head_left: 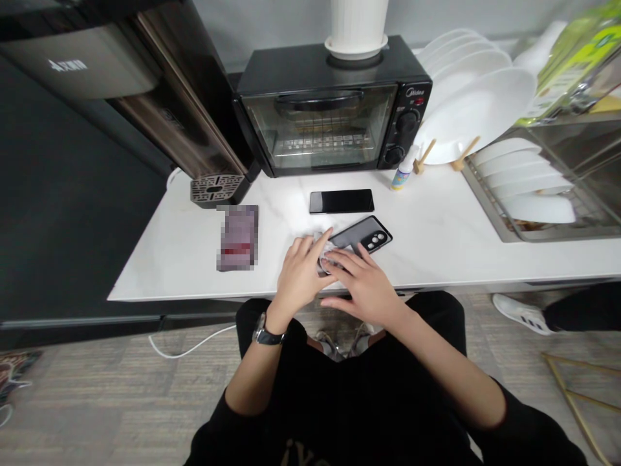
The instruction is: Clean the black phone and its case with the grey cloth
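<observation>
A crumpled whitish tissue or cloth (pixel 322 261) lies at the counter's front, mostly covered by my hands. My left hand (pixel 299 266) is on its left side, the fingers partly curled round it and the index finger reaching outward. From the right, my right hand (pixel 365 282) rests its spread fingers on the same tissue, thumb apart. A dark translucent phone case (pixel 358 233) with camera holes lies just beyond my fingers, its near-left end hidden. Behind it lies a black phone (pixel 342 201), screen up. A small white spray bottle (pixel 402 173) stands farther back to the right.
A pixelated purplish rectangular item (pixel 239 238) lies left of my hands. Behind stand a toaster oven (pixel 320 126) with a white pot (pixel 358 26) on top and a drinks dispenser (pixel 194 116). White plates (pixel 478 110) and a sink (pixel 495 210) with bowls are rightward. Another person's shoe (pixel 524 315) shows below.
</observation>
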### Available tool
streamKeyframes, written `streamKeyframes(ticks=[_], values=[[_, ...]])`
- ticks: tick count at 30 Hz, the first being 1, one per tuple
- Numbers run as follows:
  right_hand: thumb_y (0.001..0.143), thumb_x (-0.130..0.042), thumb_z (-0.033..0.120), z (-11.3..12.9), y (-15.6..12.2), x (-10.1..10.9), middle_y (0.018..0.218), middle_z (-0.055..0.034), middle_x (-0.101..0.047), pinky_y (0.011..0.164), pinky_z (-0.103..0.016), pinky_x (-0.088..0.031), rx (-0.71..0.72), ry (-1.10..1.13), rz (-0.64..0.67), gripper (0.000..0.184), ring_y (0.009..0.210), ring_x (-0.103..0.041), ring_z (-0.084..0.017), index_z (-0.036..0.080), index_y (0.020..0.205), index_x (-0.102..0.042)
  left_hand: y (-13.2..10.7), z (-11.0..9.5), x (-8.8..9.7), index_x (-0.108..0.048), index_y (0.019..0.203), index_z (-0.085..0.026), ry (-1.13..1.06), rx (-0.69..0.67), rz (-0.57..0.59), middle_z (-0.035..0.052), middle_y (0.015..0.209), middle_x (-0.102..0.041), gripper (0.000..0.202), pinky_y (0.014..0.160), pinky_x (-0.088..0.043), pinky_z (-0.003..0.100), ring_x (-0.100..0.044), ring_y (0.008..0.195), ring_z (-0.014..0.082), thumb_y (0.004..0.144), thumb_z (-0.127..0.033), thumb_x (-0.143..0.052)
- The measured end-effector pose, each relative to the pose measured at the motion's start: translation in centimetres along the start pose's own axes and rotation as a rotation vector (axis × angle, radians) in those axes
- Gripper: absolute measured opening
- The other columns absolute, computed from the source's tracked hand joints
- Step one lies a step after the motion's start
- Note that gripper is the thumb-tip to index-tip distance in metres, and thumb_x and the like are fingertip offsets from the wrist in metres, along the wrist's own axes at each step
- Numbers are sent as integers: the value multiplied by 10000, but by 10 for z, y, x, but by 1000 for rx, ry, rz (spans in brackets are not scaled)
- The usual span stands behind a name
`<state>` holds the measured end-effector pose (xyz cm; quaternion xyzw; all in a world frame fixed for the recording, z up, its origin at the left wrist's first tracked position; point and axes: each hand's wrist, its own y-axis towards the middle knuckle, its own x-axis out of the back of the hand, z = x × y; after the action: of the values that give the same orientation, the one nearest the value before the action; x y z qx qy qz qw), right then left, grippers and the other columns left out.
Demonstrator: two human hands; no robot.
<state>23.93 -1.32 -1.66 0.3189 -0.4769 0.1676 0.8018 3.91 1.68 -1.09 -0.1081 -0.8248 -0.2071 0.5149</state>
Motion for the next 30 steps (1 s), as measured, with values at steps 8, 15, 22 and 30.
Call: streamKeyframes(ticks=[8, 15, 22, 30], values=[[1030, -520, 646, -36, 2, 15, 1504, -220, -615, 1220, -657, -376, -312, -230, -125, 692, 1367, -569, -405, 114, 1461, -619, 1, -4, 2, -305, 1688, -321, -30, -7, -21, 90, 1266, -632, 1006, 1070, -494, 482, -563, 1162, 323, 864, -615, -803], [1020, -436, 738, -5, 5, 2, 1523, -139, -629, 1315, -611, -277, 9, -17, 28, 748, 1434, -542, -310, 173, 1487, -585, 0, 1, -1, -298, 1694, -267, -3, 7, 1, 114, 1268, -609, 925, 1044, -499, 469, -541, 1150, 322, 930, -489, -770], [1058, -504, 604, -30, -4, 19, 1291, -135, -743, 1265, -672, -314, -267, -177, -149, 528, 1221, -667, -334, 203, 1334, -708, 1, -2, 1, -293, 1690, -308, -54, -18, -9, 95, 1317, -637, 1004, 1094, -480, 481, -558, 1200, 323, 874, -578, -811], [1066, -496, 600, -20, 1, 10, 1509, -125, -659, 1307, -690, -223, -143, -73, -89, 545, 1417, -594, -321, 221, 1431, -640, 0, 0, 1, -333, 1681, -263, -32, -13, -20, 107, 1286, -636, 960, 1080, -487, 473, -549, 1175, 319, 893, -547, -801]])
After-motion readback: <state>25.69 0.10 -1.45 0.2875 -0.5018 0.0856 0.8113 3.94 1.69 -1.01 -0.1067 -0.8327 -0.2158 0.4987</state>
